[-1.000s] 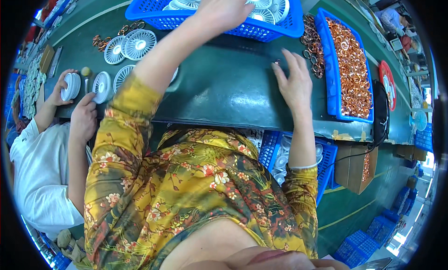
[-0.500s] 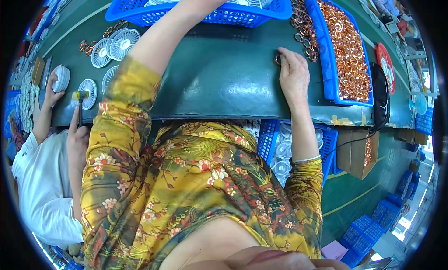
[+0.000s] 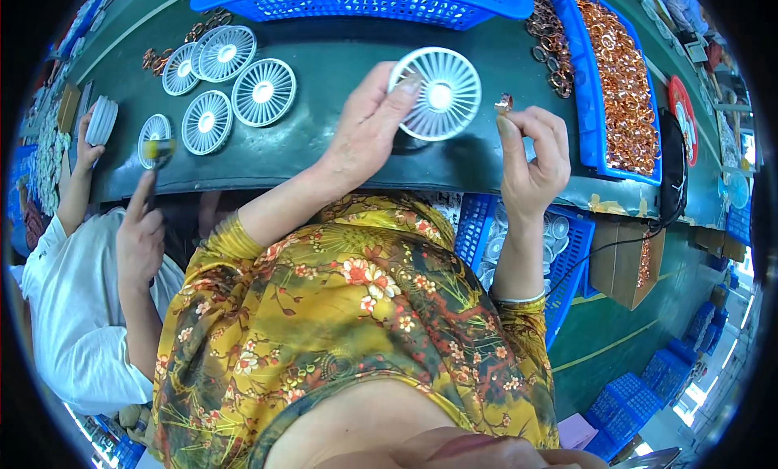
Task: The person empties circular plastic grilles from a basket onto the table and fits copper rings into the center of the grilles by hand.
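My left hand (image 3: 374,127) grips a round white plastic fan grille (image 3: 438,94) by its left rim, thumb on top, holding it up over the green table. Between thumb and fingertips, my right hand (image 3: 535,157) pinches a small copper-coloured metal ring (image 3: 504,104), just right of the grille and apart from it. Several like white grilles (image 3: 264,91) lie on the table to the left, some overlapping. A blue tray (image 3: 620,88) full of copper rings stands to the right, beside a loose heap of darker rings (image 3: 553,52).
A blue plastic basket (image 3: 381,7) with white grilles stands at the far edge. Below the table edge at right is another blue basket (image 3: 474,230) of grilles. On the left, a co-worker holds stacked grilles (image 3: 102,121) and a yellow-headed mallet (image 3: 160,149). A black bag (image 3: 668,157) hangs at right.
My left hand has come back from the far basket with a grille. My right hand has lifted a ring off the table. One more grille now shows uncovered on the left.
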Available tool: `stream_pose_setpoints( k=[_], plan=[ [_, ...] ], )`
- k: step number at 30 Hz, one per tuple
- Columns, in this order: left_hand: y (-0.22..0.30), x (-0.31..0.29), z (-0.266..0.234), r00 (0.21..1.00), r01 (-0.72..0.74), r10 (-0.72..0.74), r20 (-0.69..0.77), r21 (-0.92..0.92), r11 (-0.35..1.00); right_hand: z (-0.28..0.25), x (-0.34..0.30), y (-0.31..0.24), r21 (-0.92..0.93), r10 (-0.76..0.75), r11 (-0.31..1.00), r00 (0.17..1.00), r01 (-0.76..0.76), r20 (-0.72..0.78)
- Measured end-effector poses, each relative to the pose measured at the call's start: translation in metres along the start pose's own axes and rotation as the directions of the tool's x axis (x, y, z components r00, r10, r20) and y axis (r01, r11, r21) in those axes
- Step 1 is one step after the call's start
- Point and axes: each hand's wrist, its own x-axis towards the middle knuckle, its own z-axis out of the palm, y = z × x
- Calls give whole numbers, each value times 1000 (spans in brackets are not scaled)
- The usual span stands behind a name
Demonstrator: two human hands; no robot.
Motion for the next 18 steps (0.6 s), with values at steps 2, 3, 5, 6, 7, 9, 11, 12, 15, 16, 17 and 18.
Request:
stream_pose_setpoints(
  k=[2, 3, 5, 6, 7, 9, 11, 12, 15, 16, 17, 18],
  plan=[
    [-2, -1, 5, 999, -23, 23, 30, -13, 1000, 6, 1, -14, 5, -93, 996, 995, 94, -19],
    [1, -1, 6, 999, -23, 22, 47, 28, 999, 8, 2, -19, -8, -154, 988, 988, 154, -11],
    [5, -3, 8, 998, -22, 22, 61, 6, 1000, 13, 6, -27, -28, -236, 971, 972, 236, -2],
    [5, -4, 9, 997, -25, 26, 73, -16, 1000, 16, 7, -28, -36, -269, 963, 963, 269, 6],
    [-2, -4, 10, 989, -116, 122, 80, -74, 990, 20, 8, -28, -44, -299, 953, 954, 299, 19],
    [-6, -5, 9, 987, -132, 132, 87, -12, 991, 25, 7, -28, -135, -274, 950, 959, 282, 77],
    [-5, -7, 8, 985, -148, 142, 95, 52, 988, 29, 5, -26, -213, -208, 947, 965, 240, 160],
    [-2, -9, 9, 983, -169, 154, 97, 170, 971, 30, 3, -25, -215, -207, 947, 965, 239, 160],
    [0, -11, 8, 983, -174, 149, 104, 309, 935, 33, -3, -27, -245, -59, 963, 973, 114, 222],
    [1, -11, 8, 986, -154, 128, 103, 314, 937, 36, -5, -28, -253, -57, 961, 975, 113, 217],
    [1, -10, 7, 989, -135, 107, 103, 318, 938, 40, -7, -28, -269, -108, 955, 992, 121, 63],
    [-1, -8, 6, 983, -170, 145, 111, 264, 949, 41, -6, -29, -289, -164, 948, 982, 131, -91]
  ],
)
